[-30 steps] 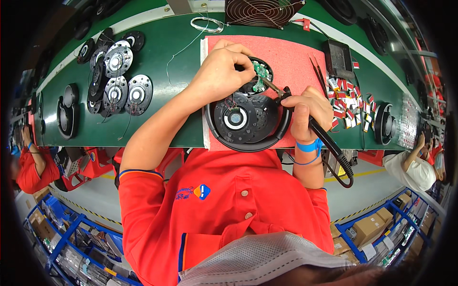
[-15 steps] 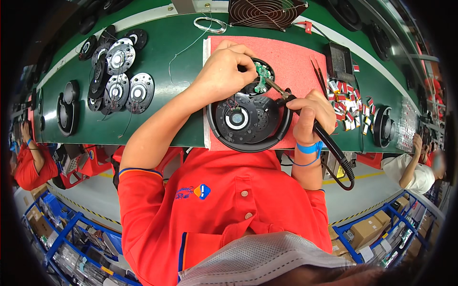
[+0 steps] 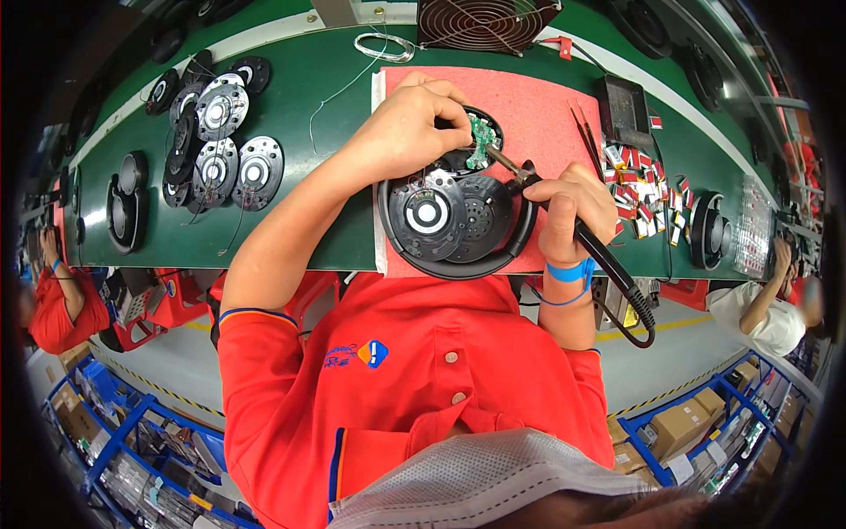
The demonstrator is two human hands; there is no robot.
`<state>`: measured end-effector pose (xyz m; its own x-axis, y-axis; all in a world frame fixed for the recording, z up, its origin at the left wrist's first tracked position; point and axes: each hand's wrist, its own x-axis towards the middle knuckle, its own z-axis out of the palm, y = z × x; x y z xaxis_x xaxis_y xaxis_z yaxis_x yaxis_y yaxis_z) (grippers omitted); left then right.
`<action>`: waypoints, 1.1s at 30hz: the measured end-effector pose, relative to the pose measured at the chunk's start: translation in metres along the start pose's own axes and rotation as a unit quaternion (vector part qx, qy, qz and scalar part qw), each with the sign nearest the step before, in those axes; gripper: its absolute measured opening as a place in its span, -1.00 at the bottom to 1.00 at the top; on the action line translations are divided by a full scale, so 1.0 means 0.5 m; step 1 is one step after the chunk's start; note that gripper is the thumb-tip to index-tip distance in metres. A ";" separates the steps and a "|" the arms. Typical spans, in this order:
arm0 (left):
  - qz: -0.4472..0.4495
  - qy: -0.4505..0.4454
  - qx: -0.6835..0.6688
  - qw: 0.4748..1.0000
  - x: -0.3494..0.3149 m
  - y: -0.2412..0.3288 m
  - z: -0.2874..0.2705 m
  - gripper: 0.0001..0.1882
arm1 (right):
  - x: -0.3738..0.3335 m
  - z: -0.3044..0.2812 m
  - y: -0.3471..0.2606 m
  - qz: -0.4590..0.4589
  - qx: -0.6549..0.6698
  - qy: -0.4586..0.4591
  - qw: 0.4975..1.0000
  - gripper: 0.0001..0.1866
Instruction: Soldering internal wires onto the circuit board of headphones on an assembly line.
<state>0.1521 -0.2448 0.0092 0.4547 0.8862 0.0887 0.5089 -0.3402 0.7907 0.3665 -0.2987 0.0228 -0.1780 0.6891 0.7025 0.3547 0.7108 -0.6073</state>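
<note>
In my right hand point(image 3: 579, 210) is a soldering iron point(image 3: 608, 263), gripped like a pen. Its tip meets the green circuit board point(image 3: 480, 141), which sits in a round black earcup. My left hand point(image 3: 421, 128) pinches at the board's left edge; the fingertips hide what they hold. Nearer to me, a black headphone headband point(image 3: 458, 267) curves around a round black speaker plate point(image 3: 427, 212) with a white ring. Thin wires run from that plate toward the earcup. Beneath all this lies a pink mat point(image 3: 546, 115).
Loose speaker plates point(image 3: 220, 110) are piled at the left, near another headphone point(image 3: 123, 212). Right of the mat are tweezers point(image 3: 587, 141), a black tray point(image 3: 625, 110), several small batteries point(image 3: 648, 196) and a headphone point(image 3: 708, 234). A wire coil point(image 3: 384, 48) and a fan point(image 3: 485, 22) stand at the back.
The speaker plate with the white ring has shifted left and toward me, uncovering more of the round part beside it. Both hands keep nearly the same place and grip.
</note>
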 end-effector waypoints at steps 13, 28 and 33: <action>0.005 0.012 0.007 1.000 -0.002 0.003 0.003 -0.88 | 0.001 0.000 0.001 -0.002 -0.011 -0.021 1.000 -0.61; 0.012 0.017 0.020 1.000 -0.003 0.006 0.006 -0.91 | -0.001 0.001 -0.003 0.004 0.006 0.027 1.000 -0.58; 0.007 0.014 0.015 1.000 0.001 0.007 0.003 -0.87 | -0.002 0.000 -0.004 0.004 0.009 0.023 1.000 -0.58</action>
<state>0.1554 -0.2459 0.0110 0.4416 0.8897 0.1160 0.5255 -0.3613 0.7703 0.3661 -0.3008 0.0236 -0.1327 0.6876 0.7139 0.3396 0.7082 -0.6190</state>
